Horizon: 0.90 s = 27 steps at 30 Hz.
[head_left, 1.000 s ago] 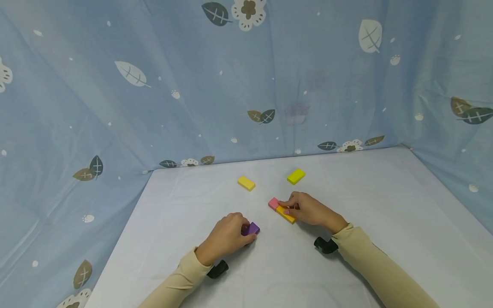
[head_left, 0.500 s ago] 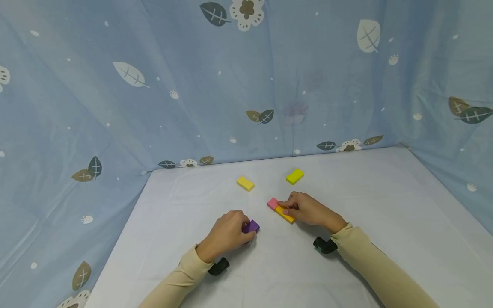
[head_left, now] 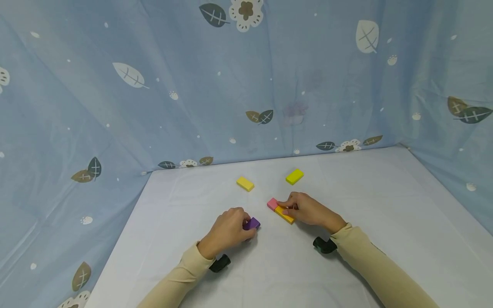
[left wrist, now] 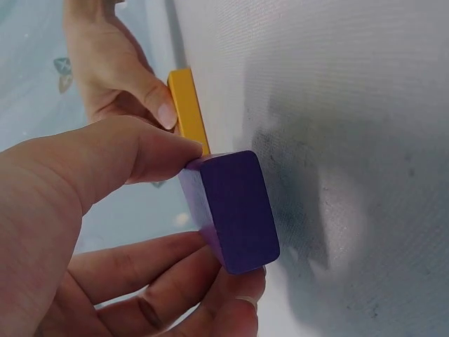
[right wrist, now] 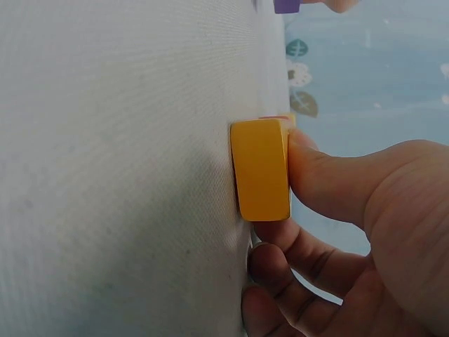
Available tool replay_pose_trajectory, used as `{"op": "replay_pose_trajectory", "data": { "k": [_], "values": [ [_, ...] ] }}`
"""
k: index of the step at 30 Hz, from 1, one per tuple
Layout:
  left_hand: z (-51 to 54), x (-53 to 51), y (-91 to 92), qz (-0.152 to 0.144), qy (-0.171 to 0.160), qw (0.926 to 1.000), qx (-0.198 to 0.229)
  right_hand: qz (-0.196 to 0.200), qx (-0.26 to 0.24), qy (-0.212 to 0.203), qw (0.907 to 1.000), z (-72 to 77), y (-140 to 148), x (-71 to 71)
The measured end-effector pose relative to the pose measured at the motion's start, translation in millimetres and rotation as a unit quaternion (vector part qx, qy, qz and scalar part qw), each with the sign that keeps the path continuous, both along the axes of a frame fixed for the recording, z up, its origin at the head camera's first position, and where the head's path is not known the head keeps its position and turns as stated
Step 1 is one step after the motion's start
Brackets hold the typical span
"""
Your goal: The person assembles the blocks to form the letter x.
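My left hand (head_left: 228,231) pinches a purple block (head_left: 252,223) between thumb and fingers. In the left wrist view, the end face of the purple block (left wrist: 242,212) points at the camera, and a shadow falls on the cloth beside it. To the right, my right hand (head_left: 313,210) holds an orange block (head_left: 284,214) lying on the table. In the right wrist view, the thumb rests on the orange block (right wrist: 261,170) while the fingers are at its side. A pink block (head_left: 273,204) meets the orange one end to end, in line with it. A gap separates the purple block from this pair.
A pale yellow block (head_left: 245,184) and a lime-green block (head_left: 294,176) lie farther back on the white-covered table (head_left: 185,192). Behind and at the sides hangs a blue curtain (head_left: 185,77) with leaf and flower prints. A black wrist camera (head_left: 325,245) sits under the right sleeve.
My left hand has moved slightly forward, away from the body, with the purple block in it. The right hand and the other blocks stay in place.
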State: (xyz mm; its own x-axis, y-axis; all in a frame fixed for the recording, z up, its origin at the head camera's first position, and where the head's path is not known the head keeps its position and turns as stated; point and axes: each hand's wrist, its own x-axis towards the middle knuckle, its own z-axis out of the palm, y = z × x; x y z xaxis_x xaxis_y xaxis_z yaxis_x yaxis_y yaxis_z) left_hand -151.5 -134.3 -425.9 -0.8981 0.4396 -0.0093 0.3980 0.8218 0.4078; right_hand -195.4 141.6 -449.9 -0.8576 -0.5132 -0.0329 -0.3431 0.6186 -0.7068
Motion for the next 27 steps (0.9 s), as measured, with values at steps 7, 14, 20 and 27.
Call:
{"op": "replay_pose_trajectory", "data": {
  "k": [7,14,20,27],
  "values": [
    [1.3,-3.6,2.2,0.0,-0.005,1.0,0.002,0.002,0.004,0.004,1.0,0.1,0.2,0.1],
    [1.4,-7.8,4.6,0.001,-0.007,1.0,0.002,0.006,0.004,0.008,0.9999,0.3,0.8,-0.2],
    [2.7,-10.6,6.3,-0.002,-0.011,0.9999,0.002,0.006,-0.001,0.005,1.0,0.0,1.1,-0.4],
    [1.6,-14.7,8.2,-0.003,-0.011,0.9999,0.007,-0.001,-0.011,-0.008,0.9999,0.8,1.8,1.1]
  ]
}}
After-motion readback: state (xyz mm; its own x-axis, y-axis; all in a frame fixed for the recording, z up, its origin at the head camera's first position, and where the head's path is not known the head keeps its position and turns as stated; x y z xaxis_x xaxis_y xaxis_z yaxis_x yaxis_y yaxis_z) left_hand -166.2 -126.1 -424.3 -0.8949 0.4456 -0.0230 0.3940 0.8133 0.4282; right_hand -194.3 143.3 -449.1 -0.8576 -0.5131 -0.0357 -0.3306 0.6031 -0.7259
